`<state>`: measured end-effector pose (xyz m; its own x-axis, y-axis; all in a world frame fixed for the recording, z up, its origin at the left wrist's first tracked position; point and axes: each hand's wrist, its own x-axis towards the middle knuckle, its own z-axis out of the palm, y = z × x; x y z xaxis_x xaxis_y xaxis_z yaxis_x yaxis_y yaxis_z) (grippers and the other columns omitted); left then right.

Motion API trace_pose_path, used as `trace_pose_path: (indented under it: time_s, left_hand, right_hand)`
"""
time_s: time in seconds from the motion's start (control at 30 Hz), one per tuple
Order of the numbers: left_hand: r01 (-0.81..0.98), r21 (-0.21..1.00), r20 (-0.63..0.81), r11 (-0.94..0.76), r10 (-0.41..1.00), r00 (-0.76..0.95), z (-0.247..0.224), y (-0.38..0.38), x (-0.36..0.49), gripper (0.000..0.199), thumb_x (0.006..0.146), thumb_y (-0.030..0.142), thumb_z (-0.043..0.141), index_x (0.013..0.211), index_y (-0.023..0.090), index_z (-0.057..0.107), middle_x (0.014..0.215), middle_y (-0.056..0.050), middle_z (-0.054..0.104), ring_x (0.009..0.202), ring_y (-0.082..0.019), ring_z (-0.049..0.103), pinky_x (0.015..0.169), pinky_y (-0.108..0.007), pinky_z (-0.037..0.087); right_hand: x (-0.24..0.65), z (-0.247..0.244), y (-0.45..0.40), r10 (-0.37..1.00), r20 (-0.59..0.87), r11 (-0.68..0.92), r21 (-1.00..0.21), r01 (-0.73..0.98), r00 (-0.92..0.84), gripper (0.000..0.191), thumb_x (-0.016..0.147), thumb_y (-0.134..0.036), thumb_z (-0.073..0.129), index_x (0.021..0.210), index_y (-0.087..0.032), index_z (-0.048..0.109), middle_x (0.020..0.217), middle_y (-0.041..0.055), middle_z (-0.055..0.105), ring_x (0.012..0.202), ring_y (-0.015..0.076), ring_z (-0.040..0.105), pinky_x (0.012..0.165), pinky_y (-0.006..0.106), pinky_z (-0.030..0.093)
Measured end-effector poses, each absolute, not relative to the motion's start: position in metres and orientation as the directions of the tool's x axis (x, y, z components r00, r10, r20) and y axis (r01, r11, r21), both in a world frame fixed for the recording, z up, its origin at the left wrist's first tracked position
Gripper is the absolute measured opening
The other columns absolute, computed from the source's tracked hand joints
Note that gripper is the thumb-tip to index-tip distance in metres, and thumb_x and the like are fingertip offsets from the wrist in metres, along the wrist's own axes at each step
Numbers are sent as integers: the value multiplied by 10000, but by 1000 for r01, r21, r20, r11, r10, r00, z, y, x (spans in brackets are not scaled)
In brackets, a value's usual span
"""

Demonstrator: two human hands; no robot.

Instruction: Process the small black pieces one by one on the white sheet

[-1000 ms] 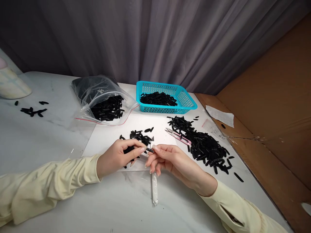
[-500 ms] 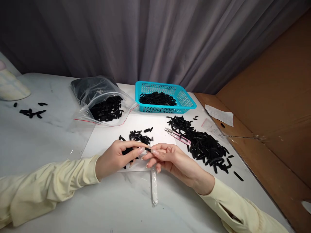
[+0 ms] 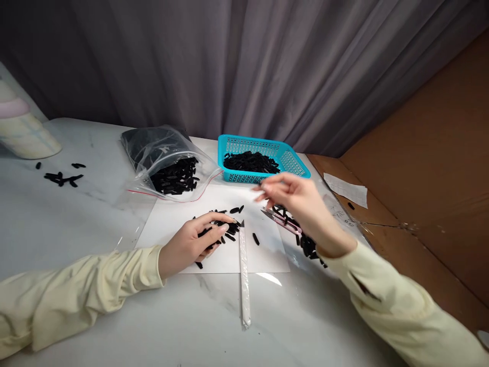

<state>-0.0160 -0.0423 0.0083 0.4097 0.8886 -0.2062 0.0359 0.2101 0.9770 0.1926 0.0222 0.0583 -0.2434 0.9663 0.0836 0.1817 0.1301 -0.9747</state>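
The elongated black pieces (image 3: 231,228) look matt, the rectangular blue plastic basket (image 3: 240,173) smooth, the flat white worktop (image 3: 305,321) glossy.

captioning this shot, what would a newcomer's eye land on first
A turquoise basket, holding black pieces, stands out at the back of the table. Next come the left hand, at the black pile on the white sheet, and the right hand, in front of the basket's right end. A white-handled knife lies across the sheet's near edge.

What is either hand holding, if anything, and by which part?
It cannot be told: the left hand overlaps small, black, elongated pieces, and the right hand is blurred.
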Motion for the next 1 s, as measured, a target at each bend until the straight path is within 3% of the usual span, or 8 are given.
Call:
trace_pose_path:
  time_s: [0.1,0.2,0.3,0.47,0.6,0.73,0.87,1.0]
  left_hand:
    - [4,976,-198,216,888,414,8,-41,-15,409,831,470,519,1097,160,510,514,94,289,388,-40,193,344,-142,136]
    - [-31,978,-176,206,894,412,9,-40,-14,417,834,481,504,1089,152,490,489,110,240,390,-48,182,335,-136,140]
    - [-45,976,-175,211,897,405,10,-40,-12,376,846,454,490,1069,152,474,487,112,237,392,-50,189,332,-133,145]
    - [-39,972,-197,233,889,413,6,-40,-13,341,857,429,481,1074,168,452,492,102,307,378,-41,204,331,-130,160]
    - [-26,968,-211,250,864,458,4,-39,-12,351,863,426,462,1100,169,435,490,108,311,367,-40,214,332,-129,164]
    - [15,980,-182,200,857,482,6,-39,-12,351,852,439,459,1068,162,449,486,106,335,370,-53,253,333,-136,198]
    - [55,992,-122,110,844,522,8,-42,-14,333,864,430,429,1016,141,496,456,108,325,358,-57,239,340,-158,208]
    - [114,993,-26,-45,830,557,7,-47,-16,314,898,338,391,1054,123,556,467,90,325,401,-71,279,396,-187,248]
  right_hand:
    - [192,69,75,946,251,319,-833,451,-205,50,820,-140,575,782,-159,549,798,85,684,731,204,655,630,333,493]
    - [185,68,88,869,411,459,-456,763,-276,73,792,-111,616,814,-158,566,862,104,667,877,260,601,772,399,442]
    - [174,59,48,760,464,585,-184,790,-455,136,898,-203,485,788,-173,561,804,105,636,834,259,560,734,381,420]
    - [156,38,-36,664,238,747,-151,648,-709,296,967,-306,308,819,-178,530,720,78,585,636,196,528,541,297,384]
    - [149,24,-47,589,164,808,-79,584,-791,284,971,-220,270,839,-169,516,753,85,595,655,201,526,549,301,375]
    - [159,20,-42,615,174,782,-263,565,-769,267,952,-167,249,806,-191,472,720,60,565,610,177,482,519,278,342]
    - [176,20,-50,784,76,484,-697,529,-616,305,970,-284,255,711,-217,399,629,-6,473,536,130,403,514,249,328]
    - [183,19,-57,838,-39,196,-909,367,-544,355,960,-407,309,715,-207,472,655,1,513,535,115,417,531,246,342]
